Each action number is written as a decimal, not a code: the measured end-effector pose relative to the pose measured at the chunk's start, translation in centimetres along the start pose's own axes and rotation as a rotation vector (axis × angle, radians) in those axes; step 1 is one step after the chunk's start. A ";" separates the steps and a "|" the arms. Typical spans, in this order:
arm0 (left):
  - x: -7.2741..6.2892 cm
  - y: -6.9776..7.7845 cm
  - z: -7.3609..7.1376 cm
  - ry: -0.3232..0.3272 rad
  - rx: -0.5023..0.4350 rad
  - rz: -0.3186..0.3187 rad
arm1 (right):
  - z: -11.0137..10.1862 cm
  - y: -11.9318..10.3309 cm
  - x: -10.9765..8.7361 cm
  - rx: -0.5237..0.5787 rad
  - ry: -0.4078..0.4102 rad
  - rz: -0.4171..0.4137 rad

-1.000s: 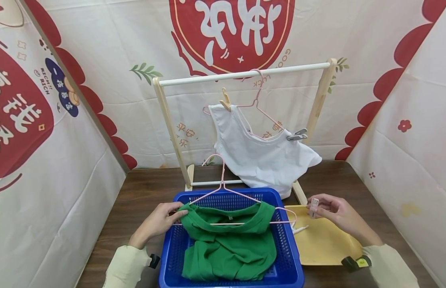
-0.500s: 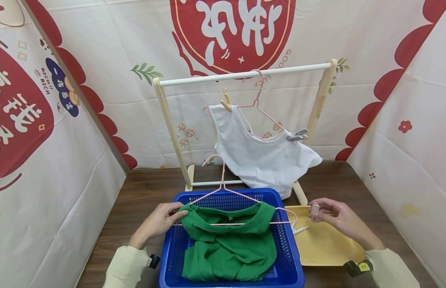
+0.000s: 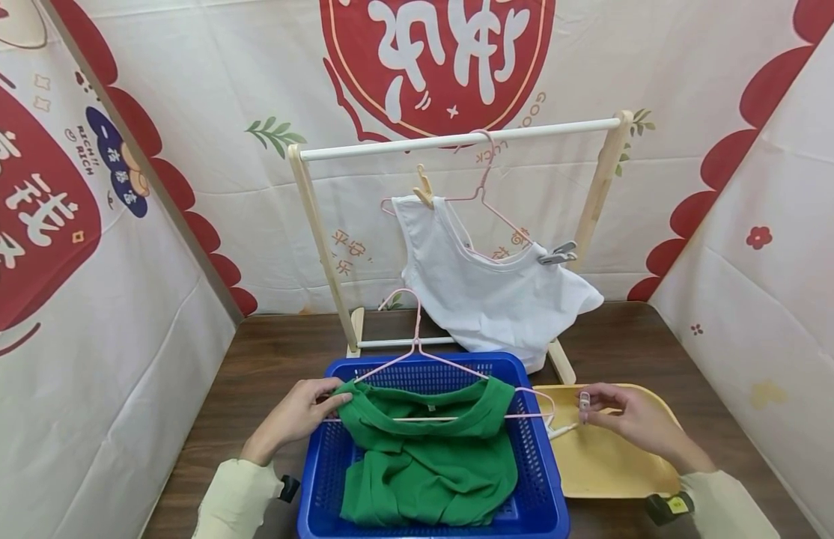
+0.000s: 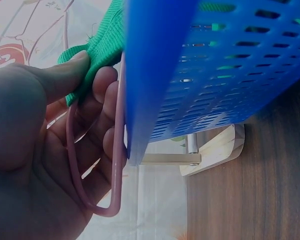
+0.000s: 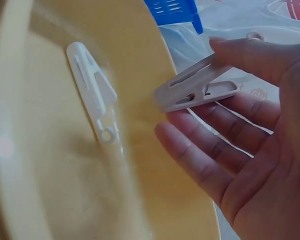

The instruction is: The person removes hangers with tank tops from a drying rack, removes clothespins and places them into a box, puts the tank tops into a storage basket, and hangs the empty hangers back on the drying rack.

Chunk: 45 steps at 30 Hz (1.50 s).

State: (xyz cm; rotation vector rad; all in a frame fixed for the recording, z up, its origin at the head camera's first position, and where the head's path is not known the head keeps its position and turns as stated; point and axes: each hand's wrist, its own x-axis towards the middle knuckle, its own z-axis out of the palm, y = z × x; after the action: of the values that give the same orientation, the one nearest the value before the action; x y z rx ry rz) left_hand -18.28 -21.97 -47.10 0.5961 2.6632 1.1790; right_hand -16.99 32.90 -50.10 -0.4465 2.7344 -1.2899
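In the head view my left hand pinches the left shoulder of a green sleeveless shirt. A pink hanger runs through the shirt, its hook standing up; in the left wrist view its looped end crosses my fingers. Most of the shirt lies in a blue basket. My right hand is over a yellow tray and holds a pale clothespin between thumb and fingers. A white clothespin lies on the tray below it.
Behind the basket stands a wooden rack with a white bar. A white sleeveless shirt hangs there on another pink hanger, with a yellow clothespin and a grey clothespin. Printed cloth walls surround the brown table.
My right hand has lowered slightly over the tray, and the clothespin in it has turned a little. My left hand, the green shirt and the hanger stay where they were.
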 end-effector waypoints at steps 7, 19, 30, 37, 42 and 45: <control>0.0 0.0 0.0 -0.004 -0.001 0.000 | 0.1 0.4 0.1 -0.020 -0.078 0.011; 0.0 0.0 -0.1 -0.006 0.003 0.009 | 0.2 0.6 0.0 -0.098 -0.106 0.024; 0.0 0.0 -0.1 -0.005 0.002 0.011 | 0.2 0.8 0.0 -0.092 -0.116 0.024; -0.1 0.1 -0.1 -0.004 -0.004 0.009 | 0.2 0.9 0.0 -0.101 -0.114 0.022; -0.1 0.1 -0.1 -0.002 -0.006 0.004 | 0.1 0.8 -0.1 -0.063 -0.123 0.002; -0.1 0.1 -0.1 0.000 -0.001 0.010 | 0.1 0.8 -0.1 -0.046 -0.133 0.011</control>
State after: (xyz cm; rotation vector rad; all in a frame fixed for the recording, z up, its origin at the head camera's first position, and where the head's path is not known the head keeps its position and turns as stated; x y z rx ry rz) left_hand -18.21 -22.02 -46.98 0.6096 2.6622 1.1832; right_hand -17.04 33.33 -50.78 -0.5013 2.6566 -1.1531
